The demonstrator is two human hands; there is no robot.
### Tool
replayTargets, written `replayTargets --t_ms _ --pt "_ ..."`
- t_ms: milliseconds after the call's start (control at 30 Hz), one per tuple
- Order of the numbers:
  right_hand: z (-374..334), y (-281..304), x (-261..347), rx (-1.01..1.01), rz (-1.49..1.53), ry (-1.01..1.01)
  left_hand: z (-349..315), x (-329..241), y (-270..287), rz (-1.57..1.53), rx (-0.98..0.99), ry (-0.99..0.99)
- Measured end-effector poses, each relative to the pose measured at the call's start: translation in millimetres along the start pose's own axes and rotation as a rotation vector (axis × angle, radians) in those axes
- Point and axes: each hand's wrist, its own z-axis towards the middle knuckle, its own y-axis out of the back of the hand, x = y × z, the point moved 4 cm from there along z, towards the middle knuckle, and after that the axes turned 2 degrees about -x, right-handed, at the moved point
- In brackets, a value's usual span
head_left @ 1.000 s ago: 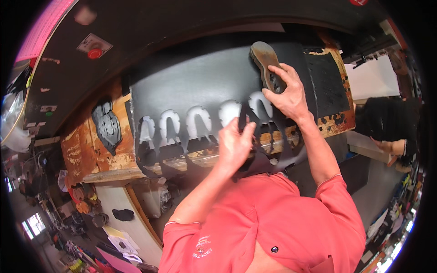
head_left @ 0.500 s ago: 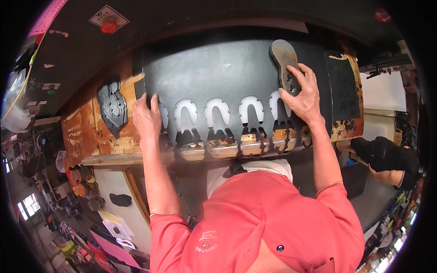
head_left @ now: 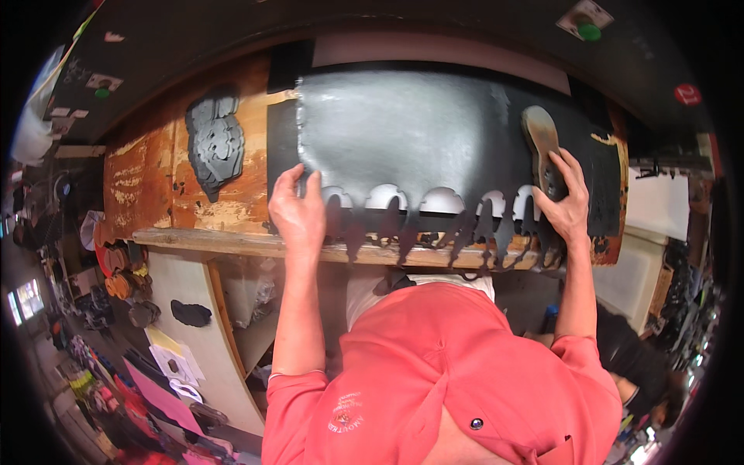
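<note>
A smooth black sheet (head_left: 395,124) lies over the workbench, with a row of arched cutouts and ragged strips along its near edge. At the sheet's near left corner, the fingers and thumb of my left hand (head_left: 300,215) close on its edge; the fingertips are partly hidden. A sole-shaped cutting die (head_left: 540,132), brownish on top, stands on the sheet's right part. My right hand (head_left: 568,203) grips the near half of this die, thumb on its left side and fingers on its right.
To the left a stack of black cut pieces (head_left: 215,147) rests on the worn wooden bench (head_left: 143,182). A dark machine beam with a green button (head_left: 590,32) spans the far side. Another person (head_left: 635,356) is at the lower right. Shelving (head_left: 194,341) stands below the bench.
The black sheet has shifted right along the bench with both hands and the die. Its cutouts look flatter now, and its near strips hang over the bench edge. The view has also shifted.
</note>
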Motion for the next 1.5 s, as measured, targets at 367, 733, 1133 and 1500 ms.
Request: replayTargets --t_ms 367,733,1133,1500 --pt "3 -4 16 -0.045 0.139 -0.116 16 -16 -9 -0.006 -0.045 -0.094" --pt "56 -86 158 0.017 0.499 -0.025 14 -31 -9 -0.001 0.088 -0.063" --pt "80 -163 241 0.019 0.278 0.195 20 -27 -25 -0.085 -0.048 -0.448" --pt "68 -162 223 -0.049 0.313 0.268 21 -23 -33 0.011 -0.020 -0.548"
